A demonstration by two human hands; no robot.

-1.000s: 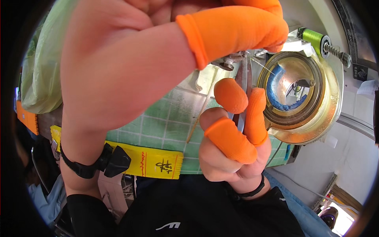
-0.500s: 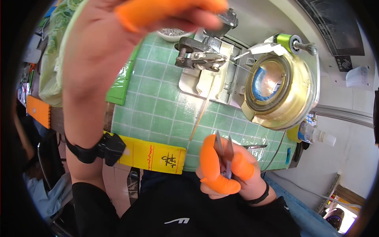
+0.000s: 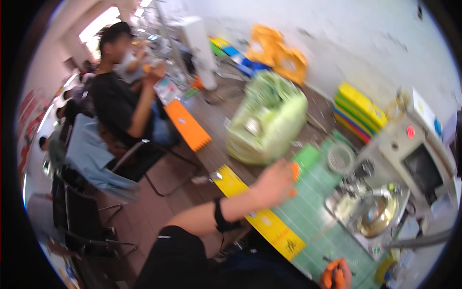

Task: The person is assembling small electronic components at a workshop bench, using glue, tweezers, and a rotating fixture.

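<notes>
My left hand (image 3: 275, 184), with orange finger covers, reaches over the near left edge of the green gridded mat (image 3: 313, 212). It is beside a bright green flat piece (image 3: 306, 160); its fingers are smeared, so what they hold does not show. Low at the right, my right hand (image 3: 337, 275), also in orange covers, is curled closed. A dark sliver between its fingers fits the pointed two-bladed metal tool seen earlier. Past the mat's middle stands a machine with a round brass-coloured bowl (image 3: 376, 216). A small round bowl (image 3: 340, 158) sits at the mat's far side.
A pale green bag-lined container (image 3: 267, 120) stands left of the mat. Yellow (image 3: 276, 233) and orange (image 3: 187, 124) strips lie along the table edge. Stacked coloured trays (image 3: 358, 113) lean by the wall. A seated co-worker (image 3: 118, 91) and black chairs (image 3: 86, 216) are to the left.
The view has swung left, bringing the co-worker, chairs and bagged container into sight. My left hand has moved from near the machine to the mat's left side. My right hand stays low.
</notes>
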